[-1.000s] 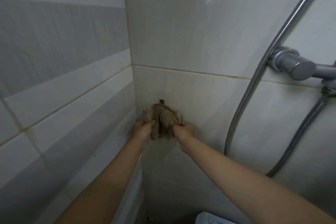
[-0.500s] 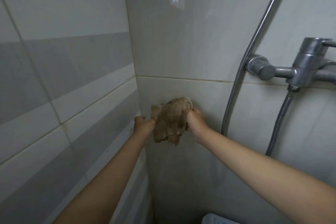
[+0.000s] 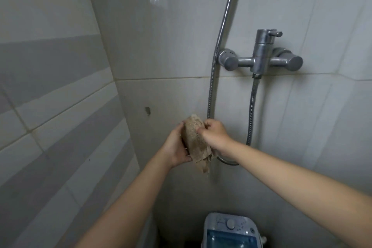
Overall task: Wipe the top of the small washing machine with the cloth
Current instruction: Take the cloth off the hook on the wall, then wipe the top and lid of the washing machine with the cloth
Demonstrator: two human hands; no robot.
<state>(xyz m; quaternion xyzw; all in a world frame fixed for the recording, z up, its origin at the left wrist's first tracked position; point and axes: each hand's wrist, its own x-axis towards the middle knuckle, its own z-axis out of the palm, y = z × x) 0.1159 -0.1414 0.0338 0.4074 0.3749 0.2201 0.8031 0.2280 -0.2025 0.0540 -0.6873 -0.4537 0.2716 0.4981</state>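
Tiled walls meet in a corner and fill most of the view, the left one banded in grey and white. On the right wall a metal tap is fixed, and a hose runs down past it, loops low behind the right wrist and climbs back to the tap's underside. At the bottom edge stands the washer, seen from above, with a pale top panel bearing a dial and a blue see-through lid; it is well below the hands and nothing touches it. Both bare forearms reach up and forward from the lower corners. The left hand cups the cloth from the left, palm against it. The right hand is clenched on the cloth's upper right part. The cloth, tan and crumpled, sits between the two grips, its frayed lower end hanging free below them. A small dark hook sits on the wall, up and left of the cloth.
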